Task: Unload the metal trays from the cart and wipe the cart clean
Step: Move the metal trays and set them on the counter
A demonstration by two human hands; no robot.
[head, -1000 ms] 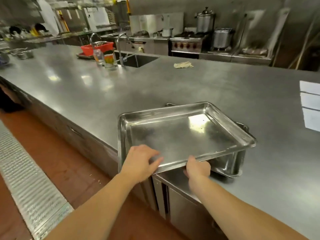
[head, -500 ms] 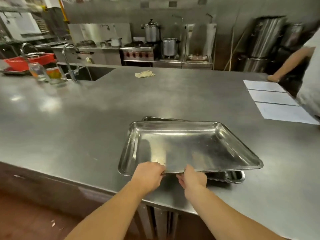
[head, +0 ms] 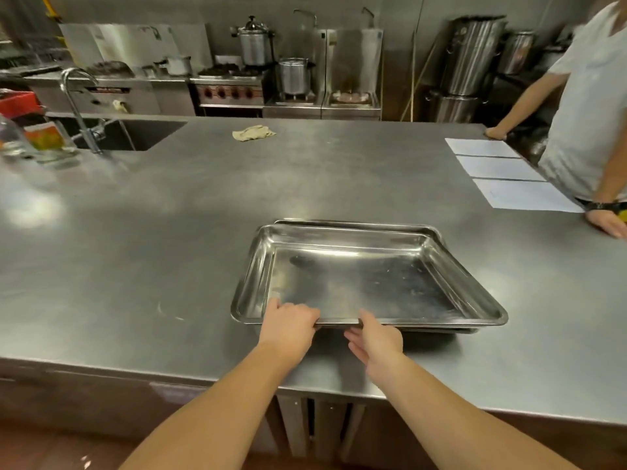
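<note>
Head view: shiny rectangular steel tray [head: 356, 283] sits lower centre, stacked on a second steel tray [head: 356, 223] on the grey steel counter [head: 169, 249], long axis left-right. I see my left hand [head: 288, 325] curled over its near rim; my right hand [head: 376, 340] lies nearly flat, thumb touching that rim.

Tray [head: 356, 283]: silver, reflective, with dark smudges. Surface [head: 169, 232]: dull grey. Cloth [head: 252, 133]: beige. Three sheets [head: 498, 167]: white. Crate [head: 17, 103]: red. Floor [head: 51, 449]: reddish brown. Shirt [head: 590, 113]: pale grey.
</note>
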